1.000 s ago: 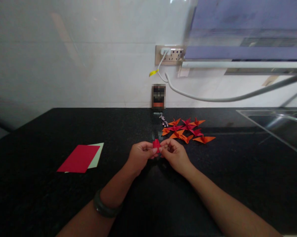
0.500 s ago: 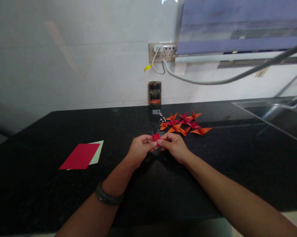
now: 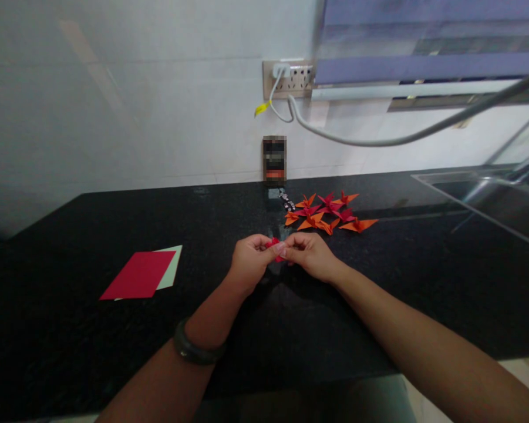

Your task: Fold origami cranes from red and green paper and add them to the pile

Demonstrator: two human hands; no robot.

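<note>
Both of my hands meet over the middle of the black countertop (image 3: 70, 352), pinching a small folded red paper piece (image 3: 275, 245) between their fingertips. My left hand (image 3: 249, 262) grips it from the left, with a dark band on that wrist. From the right, my right hand (image 3: 310, 257) closes its fingers on the same piece. Most of the red piece is hidden by the fingers. Just beyond my hands lies a cluster of several finished red and orange folded paper figures (image 3: 330, 214).
A flat red paper sheet (image 3: 138, 275) lies on a pale sheet at the left. A small dark box (image 3: 274, 159) stands against the white wall. A wall socket (image 3: 288, 79) with white cables hangs above. A steel sink (image 3: 488, 194) is at the right.
The view has shifted a little, so everything sits slightly higher in the picture. My fingers have closed further over the red piece, hiding more of it.
</note>
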